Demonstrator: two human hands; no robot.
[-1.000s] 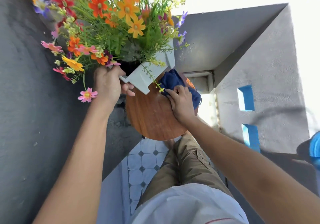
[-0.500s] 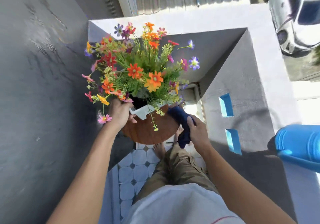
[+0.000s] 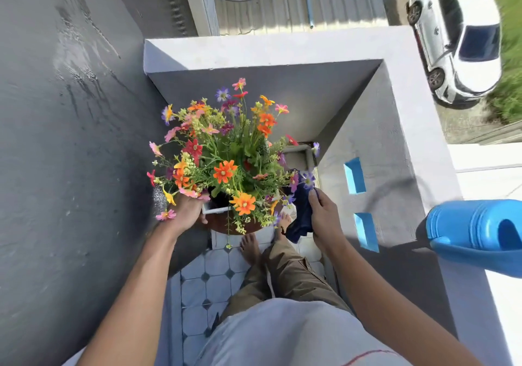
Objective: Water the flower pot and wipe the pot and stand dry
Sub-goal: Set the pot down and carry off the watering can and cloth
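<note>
While the camera looked straight down into the narrow balcony corner, the white flower pot [image 3: 216, 210] sat on the round wooden stand [image 3: 226, 225], mostly hidden under its spread of orange, pink, red and purple flowers [image 3: 226, 150]. Only a strip of the pot's white rim showed at its near-left side, and only the near arc of the stand's brown top showed below the pot.

At the pot's left rim the left hand [image 3: 187, 211] was closed, its fingers clamped on the rim edge with the thumb toward the stand. Just to the right of the pot, the right hand [image 3: 324, 217] held a dark blue cloth [image 3: 300, 221], fingers together and pinched on its upper part, while the rest of the cloth hung down beside the stand's right edge. Whether the cloth touched the pot could not be told, as blossoms covered that spot.

Below the stand, two bare feet [image 3: 251, 248] stood on the patterned tile floor [image 3: 214, 275], with khaki trousers [image 3: 288, 275] nearer the camera. Well to the right of the pot, a blue watering can [image 3: 474, 232] rested on top of the grey parapet wall [image 3: 401, 145]. Beyond that wall, far from the pot, a white car [image 3: 457, 34] was parked on the ground.
</note>
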